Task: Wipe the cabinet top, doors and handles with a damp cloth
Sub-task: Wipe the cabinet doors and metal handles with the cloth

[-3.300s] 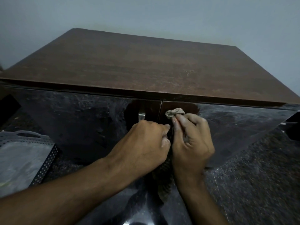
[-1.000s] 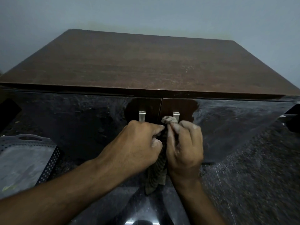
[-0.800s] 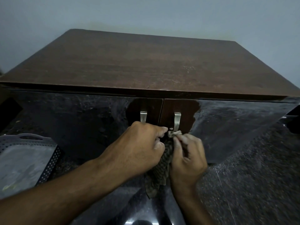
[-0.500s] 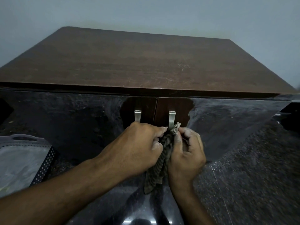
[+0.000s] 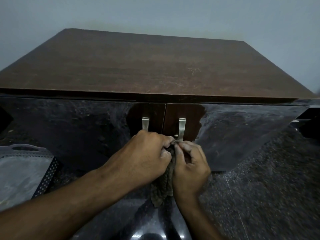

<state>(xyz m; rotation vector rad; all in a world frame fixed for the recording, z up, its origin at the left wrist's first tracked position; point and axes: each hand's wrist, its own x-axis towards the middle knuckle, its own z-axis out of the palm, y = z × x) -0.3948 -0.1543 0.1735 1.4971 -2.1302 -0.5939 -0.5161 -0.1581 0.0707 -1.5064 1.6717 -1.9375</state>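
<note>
A low cabinet with a brown wooden top (image 5: 155, 66) and two glossy dark doors (image 5: 69, 129) fills the view. Two metal handles sit by the centre seam: the left handle (image 5: 145, 123) and the right handle (image 5: 181, 127). My left hand (image 5: 147, 158) and my right hand (image 5: 190, 163) both pinch a dark checked cloth (image 5: 163, 187) at the lower part of the right handle. The cloth's tail hangs down between my wrists. Both handles' lower ends are hidden by my hands.
A grey perforated plastic basket (image 5: 22, 167) stands on the floor at the left. Dark speckled stone floor (image 5: 268, 179) spreads to the right and reflects in the doors. A pale wall (image 5: 173, 14) rises behind the cabinet.
The cloth and both hands have slid down and up along the right handle, now sitting low on it. More of the right handle shows than 3.3 s ago.
</note>
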